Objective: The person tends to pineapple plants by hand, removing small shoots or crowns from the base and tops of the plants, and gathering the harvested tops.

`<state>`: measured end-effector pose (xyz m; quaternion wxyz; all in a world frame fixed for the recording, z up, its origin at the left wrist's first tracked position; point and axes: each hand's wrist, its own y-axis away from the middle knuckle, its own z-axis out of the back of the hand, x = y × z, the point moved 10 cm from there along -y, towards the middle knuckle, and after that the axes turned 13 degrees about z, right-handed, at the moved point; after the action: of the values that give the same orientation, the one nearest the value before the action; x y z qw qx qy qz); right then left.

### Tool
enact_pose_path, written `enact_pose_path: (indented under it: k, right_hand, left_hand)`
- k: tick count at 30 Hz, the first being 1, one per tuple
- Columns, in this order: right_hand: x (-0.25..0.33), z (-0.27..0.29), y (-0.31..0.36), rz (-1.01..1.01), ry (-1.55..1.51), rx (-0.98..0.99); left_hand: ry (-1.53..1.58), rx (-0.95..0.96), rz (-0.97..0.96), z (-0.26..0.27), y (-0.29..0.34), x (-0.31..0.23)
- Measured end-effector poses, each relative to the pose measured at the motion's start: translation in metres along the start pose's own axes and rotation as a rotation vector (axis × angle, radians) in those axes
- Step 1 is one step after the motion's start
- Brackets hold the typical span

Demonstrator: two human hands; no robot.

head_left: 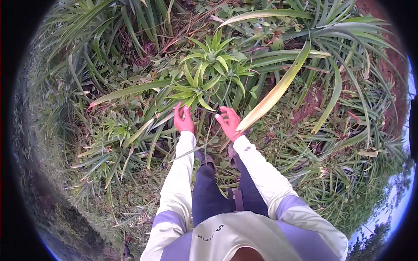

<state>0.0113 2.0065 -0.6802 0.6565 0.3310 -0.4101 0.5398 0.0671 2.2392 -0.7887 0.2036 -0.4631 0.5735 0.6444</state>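
In front of me stands a pineapple plant with bright green leafy rosettes, one lower (pixel 198 90) and one just behind it (pixel 212 56). My left hand (pixel 183 119) is beneath the lower rosette, fingers apart and pointing up at its leaves; whether the fingertips touch them I cannot tell. To its right, my right hand (pixel 228 122) is raised with loosely bent, parted fingers and nothing visible in it. A long yellowing leaf (pixel 278 91) slants down from the upper right, its brown tip overlapping my right wrist.
Large long-leaved plants spread at the upper left (pixel 93 26) and upper right (pixel 335 32). A smaller spiky plant (pixel 115 130) grows left of my hands. Weeds and dry leaves cover the ground around my shoes (pixel 207 162). Bare reddish soil (pixel 392 95) shows at the far right.
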Motion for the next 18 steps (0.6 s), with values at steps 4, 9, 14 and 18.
enact_pose_path:
  k: [4,9,14,18]
  right_hand:
    - [0.009,-0.004,-0.033,0.095,0.067,-0.005]
    - [0.004,-0.006,-0.064,0.036,-0.028,-0.051]
    - [-0.012,-0.020,-0.079,-0.091,0.112,-0.008]
    - [-0.018,-0.028,-0.086,-0.124,0.175,0.006]
  left_hand:
    - [0.023,0.009,0.018,-0.007,0.006,0.002]
    - [0.043,0.016,0.054,-0.007,0.007,0.000]
    - [0.071,0.025,0.068,-0.008,0.007,0.001]
    - [0.092,0.028,0.054,-0.005,0.004,0.000]
